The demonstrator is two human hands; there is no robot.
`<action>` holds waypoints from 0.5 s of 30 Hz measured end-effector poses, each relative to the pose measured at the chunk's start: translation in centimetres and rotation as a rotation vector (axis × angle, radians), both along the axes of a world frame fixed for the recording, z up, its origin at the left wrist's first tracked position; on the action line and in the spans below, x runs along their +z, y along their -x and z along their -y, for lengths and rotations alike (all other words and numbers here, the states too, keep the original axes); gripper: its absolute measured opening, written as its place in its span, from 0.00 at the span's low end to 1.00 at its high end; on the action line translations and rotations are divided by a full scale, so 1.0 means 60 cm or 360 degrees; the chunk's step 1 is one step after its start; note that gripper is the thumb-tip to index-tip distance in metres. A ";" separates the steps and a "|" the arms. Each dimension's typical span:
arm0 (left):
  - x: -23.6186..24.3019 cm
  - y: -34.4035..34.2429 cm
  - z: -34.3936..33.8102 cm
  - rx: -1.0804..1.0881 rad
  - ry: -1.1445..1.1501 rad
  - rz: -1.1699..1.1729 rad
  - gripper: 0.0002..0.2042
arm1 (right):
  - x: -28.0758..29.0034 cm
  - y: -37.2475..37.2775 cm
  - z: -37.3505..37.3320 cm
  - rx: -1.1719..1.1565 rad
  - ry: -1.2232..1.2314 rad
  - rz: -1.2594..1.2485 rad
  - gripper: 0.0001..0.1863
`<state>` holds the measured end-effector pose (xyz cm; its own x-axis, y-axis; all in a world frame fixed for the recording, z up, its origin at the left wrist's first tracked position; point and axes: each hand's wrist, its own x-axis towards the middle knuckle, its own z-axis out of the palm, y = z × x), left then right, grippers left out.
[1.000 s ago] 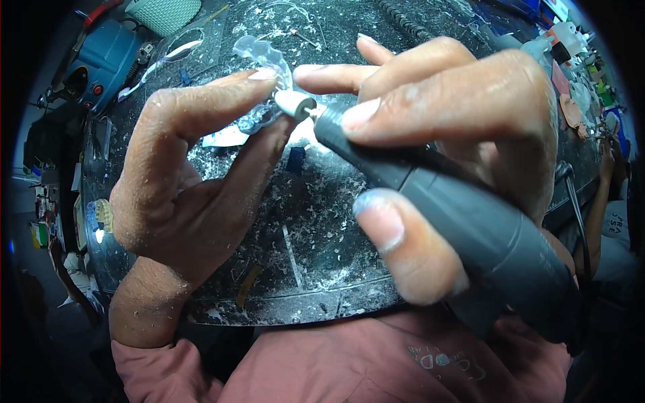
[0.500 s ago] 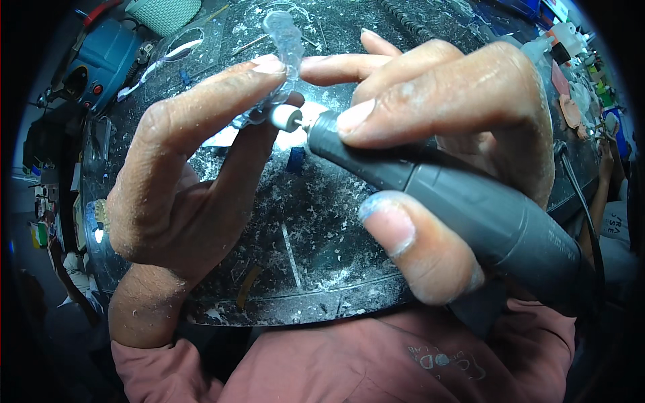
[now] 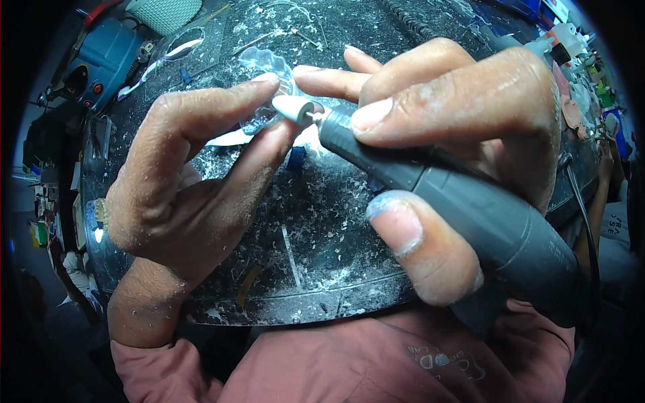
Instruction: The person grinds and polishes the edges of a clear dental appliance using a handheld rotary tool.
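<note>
My left hand (image 3: 185, 171) pinches a clear, wavy, arch-shaped plastic piece (image 3: 265, 64) between thumb and forefinger. My right hand (image 3: 457, 134) grips a dark grey rotary handpiece (image 3: 463, 208), with the thumb below and the forefinger on top near its nose. A white, bullet-shaped grinding bit (image 3: 292, 107) on its metal shank sits against or very close to the lower part of the clear piece; exact contact cannot be told. The tips of my right middle finger and forefinger reach toward my left fingertips.
The dark worktable (image 3: 322, 269) is speckled with white dust. A teal machine (image 3: 107, 57) and a pale green basket (image 3: 161, 13) stand at back left, a dental model (image 3: 97, 215) at left. Containers (image 3: 561, 40) crowd the right edge. A co-worker's arm (image 3: 608, 168) shows at far right, another person (image 3: 74, 282) at left.
Half a second ago the clear piece stood more upright; now it leans back to the left. The bit has risen slightly and shifted right, with the handpiece.
</note>
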<state>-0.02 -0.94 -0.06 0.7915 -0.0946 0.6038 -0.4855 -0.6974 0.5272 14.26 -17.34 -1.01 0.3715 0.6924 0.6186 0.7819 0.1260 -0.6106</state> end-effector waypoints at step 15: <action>0.000 -0.003 0.000 0.0024 -0.0013 0.0058 0.13 | 0.032 0.096 0.031 0.0488 -0.0208 0.0139 0.20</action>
